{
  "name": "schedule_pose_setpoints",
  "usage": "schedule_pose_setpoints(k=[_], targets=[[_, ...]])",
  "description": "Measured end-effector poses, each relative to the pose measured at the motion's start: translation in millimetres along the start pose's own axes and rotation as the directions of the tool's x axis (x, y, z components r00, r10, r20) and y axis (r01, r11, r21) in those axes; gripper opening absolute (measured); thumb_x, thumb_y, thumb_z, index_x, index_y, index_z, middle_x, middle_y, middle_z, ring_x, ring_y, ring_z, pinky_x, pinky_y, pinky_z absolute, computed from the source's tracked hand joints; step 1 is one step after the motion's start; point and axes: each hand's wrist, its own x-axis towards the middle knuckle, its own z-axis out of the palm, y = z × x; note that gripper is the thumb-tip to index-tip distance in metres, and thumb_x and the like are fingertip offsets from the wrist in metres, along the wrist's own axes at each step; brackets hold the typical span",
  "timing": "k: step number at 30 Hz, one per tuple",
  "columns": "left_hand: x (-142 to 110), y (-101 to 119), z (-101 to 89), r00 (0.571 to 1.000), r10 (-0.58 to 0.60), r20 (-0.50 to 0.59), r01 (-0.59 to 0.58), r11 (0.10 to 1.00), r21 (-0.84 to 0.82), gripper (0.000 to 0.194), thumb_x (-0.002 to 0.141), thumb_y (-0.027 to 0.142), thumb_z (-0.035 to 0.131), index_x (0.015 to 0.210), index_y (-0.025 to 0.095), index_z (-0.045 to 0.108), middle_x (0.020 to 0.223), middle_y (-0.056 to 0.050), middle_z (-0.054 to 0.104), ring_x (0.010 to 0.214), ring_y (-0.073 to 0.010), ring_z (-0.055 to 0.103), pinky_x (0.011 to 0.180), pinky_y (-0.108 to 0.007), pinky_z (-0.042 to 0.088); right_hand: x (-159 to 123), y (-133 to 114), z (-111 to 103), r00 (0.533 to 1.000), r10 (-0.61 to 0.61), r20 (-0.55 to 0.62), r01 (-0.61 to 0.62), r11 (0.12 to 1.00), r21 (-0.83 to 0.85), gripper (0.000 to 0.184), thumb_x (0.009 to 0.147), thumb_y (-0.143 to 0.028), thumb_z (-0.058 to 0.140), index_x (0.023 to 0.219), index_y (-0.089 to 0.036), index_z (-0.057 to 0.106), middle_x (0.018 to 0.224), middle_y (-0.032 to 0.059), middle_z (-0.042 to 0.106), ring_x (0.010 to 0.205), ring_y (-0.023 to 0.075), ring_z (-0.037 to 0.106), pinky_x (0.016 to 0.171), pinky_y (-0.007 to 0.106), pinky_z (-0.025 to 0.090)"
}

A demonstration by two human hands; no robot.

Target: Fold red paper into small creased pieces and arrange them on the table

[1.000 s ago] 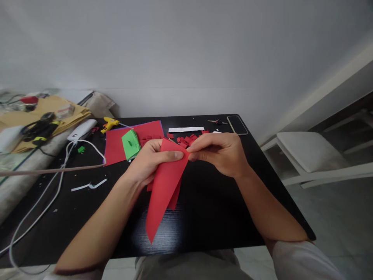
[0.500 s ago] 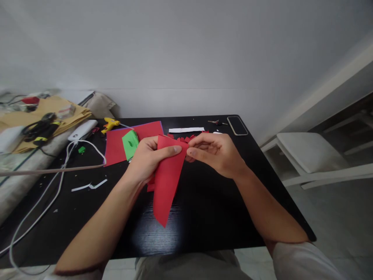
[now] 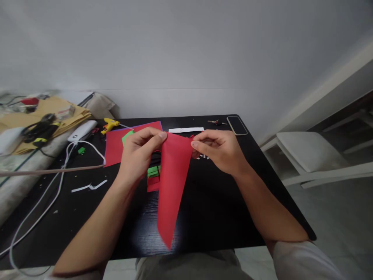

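Observation:
A sheet of red paper [image 3: 173,175] hangs between my hands over the table, narrowing to a pointed lower end. My left hand [image 3: 142,149] pinches its upper left corner between thumb and forefinger. At the upper right corner, my right hand [image 3: 218,149] pinches it the same way. Behind the sheet, partly hidden, lie green paper pieces [image 3: 153,171] on top of red paper pieces [image 3: 153,184]. White paper bits [image 3: 204,156] show just below my right fingers.
Left on the black table [image 3: 227,210] are red sheets [image 3: 113,149], a yellow glue gun [image 3: 110,125], a white cable [image 3: 62,179] and a bent white strip [image 3: 90,186]. Farther back lie a white paper strip [image 3: 186,130], keys [image 3: 217,122] and a phone [image 3: 237,125]. A white chair [image 3: 309,151] stands right.
My left hand has shifted left and up to the sheet's corner, and the hands are farther apart. The red paper is spread wider and hangs lower, uncovering green pieces behind it.

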Motion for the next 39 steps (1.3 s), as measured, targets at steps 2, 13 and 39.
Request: schedule_pose_setpoints(k=[2, 13, 39], targets=[[-1, -3, 1.2, 0.999, 0.037, -0.027, -0.036, 0.999, 0.030, 0.015, 0.087, 0.024, 0.076, 0.073, 0.021, 0.076, 0.064, 0.003, 0.061, 0.057, -0.0083, 0.050, 0.055, -0.019, 0.043, 0, 2, 0, 1.000, 0.007, 0.002, -0.007, 1.000, 0.013, 0.014, 0.088, -0.031, 0.080, 0.080, -0.020, 0.078, 0.070, 0.0001, 0.077, 0.064, 0.0152, 0.075, 0.063, 0.027, 0.066], [-1, -3, 0.2, 1.000, -0.002, -0.012, 0.002, 1.000, -0.003, 0.018, 0.083, 0.033, 0.084, 0.073, 0.020, 0.075, 0.063, 0.002, 0.064, 0.053, -0.0088, 0.052, 0.051, -0.021, 0.044, -1, 5, 2, 0.997, 0.079, 0.002, -0.079, 0.992, 0.102, 0.019, 0.084, -0.036, 0.085, 0.083, -0.018, 0.078, 0.072, 0.0019, 0.079, 0.065, 0.0166, 0.078, 0.064, 0.027, 0.068], [-10, -2, 11.2, 0.922, -0.201, 0.330, 0.079, 0.934, 0.348, 0.029, 0.087, 0.045, 0.079, 0.079, 0.017, 0.075, 0.066, 0.001, 0.062, 0.055, -0.0089, 0.047, 0.049, -0.021, 0.032, 4, 3, -1, 0.999, 0.040, 0.010, -0.039, 0.988, -0.149, 0.022, 0.090, -0.041, 0.076, 0.082, -0.020, 0.074, 0.081, 0.0024, 0.074, 0.074, 0.0168, 0.066, 0.068, 0.030, 0.052]])
